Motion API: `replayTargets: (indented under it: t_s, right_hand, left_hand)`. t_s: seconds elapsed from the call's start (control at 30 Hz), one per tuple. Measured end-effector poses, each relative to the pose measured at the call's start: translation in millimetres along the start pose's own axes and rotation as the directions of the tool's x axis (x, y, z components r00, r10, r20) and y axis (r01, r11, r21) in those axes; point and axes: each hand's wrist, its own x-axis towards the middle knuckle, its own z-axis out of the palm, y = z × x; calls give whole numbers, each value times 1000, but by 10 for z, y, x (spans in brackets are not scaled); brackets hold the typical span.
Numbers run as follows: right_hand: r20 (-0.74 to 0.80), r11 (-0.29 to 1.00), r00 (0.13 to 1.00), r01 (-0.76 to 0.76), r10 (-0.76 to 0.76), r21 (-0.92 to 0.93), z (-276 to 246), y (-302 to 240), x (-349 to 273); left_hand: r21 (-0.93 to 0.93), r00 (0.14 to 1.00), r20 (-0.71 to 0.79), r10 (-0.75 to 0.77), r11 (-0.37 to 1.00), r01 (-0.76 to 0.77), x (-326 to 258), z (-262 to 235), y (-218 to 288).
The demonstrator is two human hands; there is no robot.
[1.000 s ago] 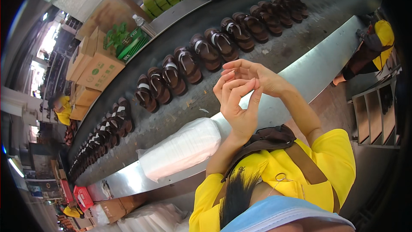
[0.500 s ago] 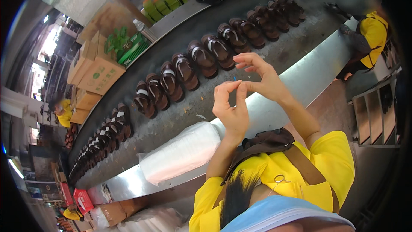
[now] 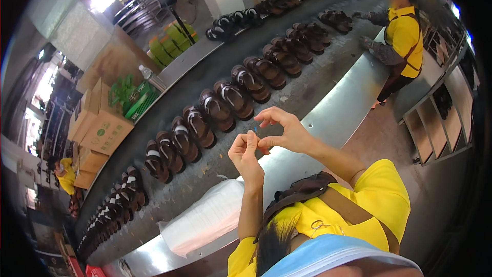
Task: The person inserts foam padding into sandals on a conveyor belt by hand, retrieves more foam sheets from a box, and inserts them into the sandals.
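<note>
My left hand [image 3: 246, 160] is raised above the near side of the long belt, thumb and fingers pinched together. A tiny blue thing [image 3: 255, 129] shows at its fingertips, too small to name; what else the pinch holds is hidden. Beside it, my right hand [image 3: 287, 132] has its thumb by the left fingertips and its curved index finger held apart, with a gap between. Just beyond both hands, brown sandals [image 3: 218, 109] with white pieces under their straps stand in a row on the dark belt [image 3: 205, 166].
A white wrapped stack [image 3: 205, 218] lies on the metal ledge [image 3: 341, 100] at my near left. Across the belt are cartons [image 3: 105, 128], a plant [image 3: 123, 92] and a bottle [image 3: 148, 76]. At right, a co-worker in yellow [image 3: 402, 36] reaches toward sandals; a shelf rack [image 3: 435, 118] stands nearer.
The view has swung to the right, showing more of the co-worker. Both my hands stay close together; my left thumb now points up and my right fingers have come nearer to it.
</note>
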Motion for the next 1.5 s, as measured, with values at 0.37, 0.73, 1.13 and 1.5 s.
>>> replayTargets:
  t_s: [0.37,0.73,1.13,1.5]
  right_hand:
    - [-49,990,998,18,-25,-139,-123,100,15]
    - [-58,969,998,-14,0,-248,-239,162,-5]
    - [-17,973,998,-63,61,-221,-379,275,-4]
    - [66,985,985,-157,161,-65,-459,404,-19]
  left_hand:
    - [356,979,-108,171,927,-123,-22,223,-286]
    - [498,993,-30,110,864,-80,60,254,-330]
    - [574,994,22,109,812,-101,135,376,-456]
    - [498,998,63,10,867,-40,211,444,-539]
